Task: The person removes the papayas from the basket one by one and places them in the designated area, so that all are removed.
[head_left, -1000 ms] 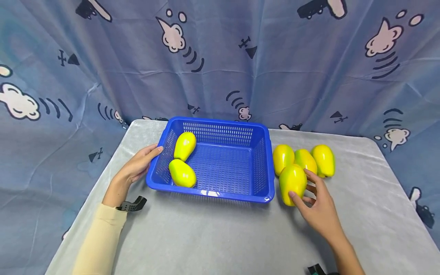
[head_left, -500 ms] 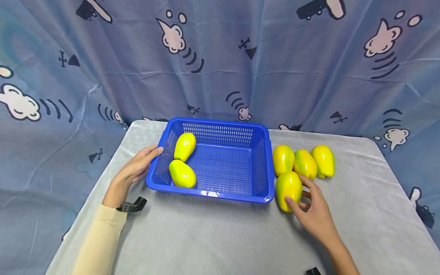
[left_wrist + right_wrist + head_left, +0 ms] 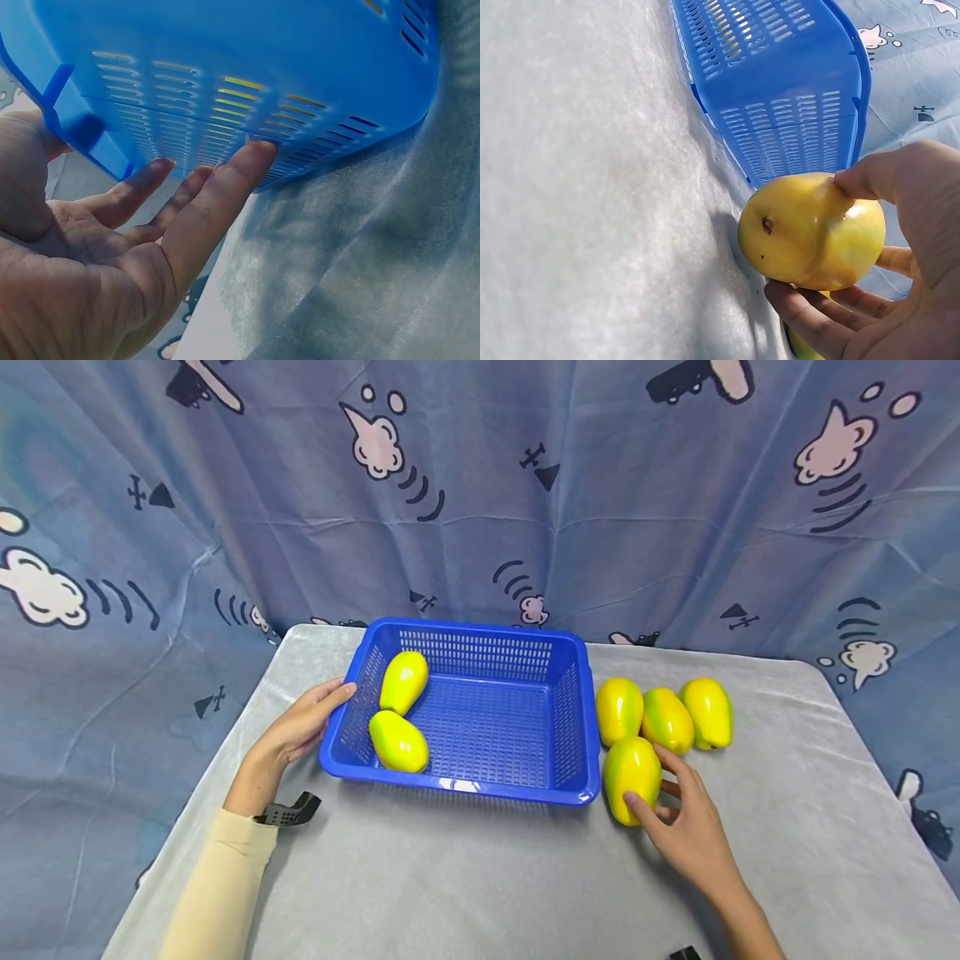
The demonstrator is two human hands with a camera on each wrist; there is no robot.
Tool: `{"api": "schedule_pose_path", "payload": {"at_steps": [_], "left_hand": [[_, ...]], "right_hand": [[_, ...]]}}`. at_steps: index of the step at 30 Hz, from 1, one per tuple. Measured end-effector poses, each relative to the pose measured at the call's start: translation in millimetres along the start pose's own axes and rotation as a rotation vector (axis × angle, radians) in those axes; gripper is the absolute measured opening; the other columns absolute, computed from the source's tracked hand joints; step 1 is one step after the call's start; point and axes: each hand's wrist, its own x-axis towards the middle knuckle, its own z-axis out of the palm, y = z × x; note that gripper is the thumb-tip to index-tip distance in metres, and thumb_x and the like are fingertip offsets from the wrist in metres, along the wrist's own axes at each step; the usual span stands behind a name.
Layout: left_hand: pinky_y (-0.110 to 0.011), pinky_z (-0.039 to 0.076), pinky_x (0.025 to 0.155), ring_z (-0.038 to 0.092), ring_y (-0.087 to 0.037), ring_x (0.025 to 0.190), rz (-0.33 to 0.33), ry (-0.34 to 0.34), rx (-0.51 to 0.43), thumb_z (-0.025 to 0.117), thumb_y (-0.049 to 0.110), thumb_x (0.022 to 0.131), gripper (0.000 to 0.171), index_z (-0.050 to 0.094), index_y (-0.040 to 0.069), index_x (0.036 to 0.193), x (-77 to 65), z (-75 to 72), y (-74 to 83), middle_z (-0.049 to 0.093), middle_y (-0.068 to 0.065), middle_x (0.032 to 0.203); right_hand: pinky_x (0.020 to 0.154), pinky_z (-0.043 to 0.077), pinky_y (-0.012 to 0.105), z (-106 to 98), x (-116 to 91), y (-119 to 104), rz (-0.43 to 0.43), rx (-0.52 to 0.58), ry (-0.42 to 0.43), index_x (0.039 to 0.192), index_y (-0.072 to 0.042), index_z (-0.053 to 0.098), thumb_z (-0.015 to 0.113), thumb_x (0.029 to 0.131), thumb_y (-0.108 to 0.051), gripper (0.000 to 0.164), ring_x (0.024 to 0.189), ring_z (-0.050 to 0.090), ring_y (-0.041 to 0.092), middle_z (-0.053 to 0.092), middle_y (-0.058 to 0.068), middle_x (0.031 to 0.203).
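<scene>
My right hand [image 3: 686, 827] grips a glossy yellow-green papaya [image 3: 632, 777], thumb on its near side and fingers around its right side. In the right wrist view the papaya [image 3: 810, 232] shows its end with a small brown spot. It is beside the right front corner of a blue plastic basket [image 3: 480, 789]. My left hand [image 3: 307, 718] holds the basket's left side, thumb over the rim. In the left wrist view, fingertips [image 3: 259, 150] lie against the slotted outer wall. Two papayas, one behind [image 3: 405, 681] and one in front [image 3: 397, 742], lie inside at the left.
Right of the basket three more papayas lie in a row: a left one [image 3: 619, 710], a middle one [image 3: 667, 720] and a right one [image 3: 707, 712]. A pale grey cloth [image 3: 450, 885] covers the table. Behind it hangs a patterned blue curtain [image 3: 480, 485].
My right hand has moved the papaya slightly left and toward me, away from the row behind, and has stayed nearly still since half a second ago. The left hand keeps its place on the basket.
</scene>
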Motion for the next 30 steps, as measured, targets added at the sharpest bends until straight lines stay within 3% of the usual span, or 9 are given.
{"api": "schedule_pose_path", "payload": {"at_steps": [15,26,30], "left_hand": [[-0.032,0.066,0.087,0.075,-0.009,0.1,-0.019,0.0,-0.009,0.042,0.039,0.115,0.069,0.021,-0.002,0.166,1.2,-0.6,-2.3,0.071,0.004,0.119],[-0.032,0.066,0.088,0.074,-0.008,0.102,-0.017,-0.007,-0.009,0.042,0.039,0.115,0.069,0.021,-0.002,0.166,2.7,0.4,-0.8,0.071,0.005,0.119],[-0.032,0.066,0.088,0.074,-0.008,0.102,-0.015,-0.007,-0.002,0.042,0.04,0.115,0.07,0.02,-0.002,0.167,1.1,-1.5,-1.3,0.071,0.007,0.118]], "right_hand": [[0.077,0.053,0.01,1.8,-0.9,3.0,-0.002,0.001,-0.021,0.161,-0.005,0.036,0.077,0.098,-0.024,0.078,0.122,0.064,0.054,0.044,0.029,0.158],[0.082,0.063,0.033,1.0,-1.0,2.8,0.037,-0.019,-0.048,0.162,-0.004,0.036,0.072,0.102,-0.032,0.075,0.124,0.063,0.051,0.046,0.029,0.16],[0.081,0.059,0.02,2.1,-0.6,0.9,0.03,-0.013,-0.056,0.163,-0.002,0.035,0.07,0.103,-0.032,0.075,0.125,0.062,0.051,0.045,0.03,0.159]]}}
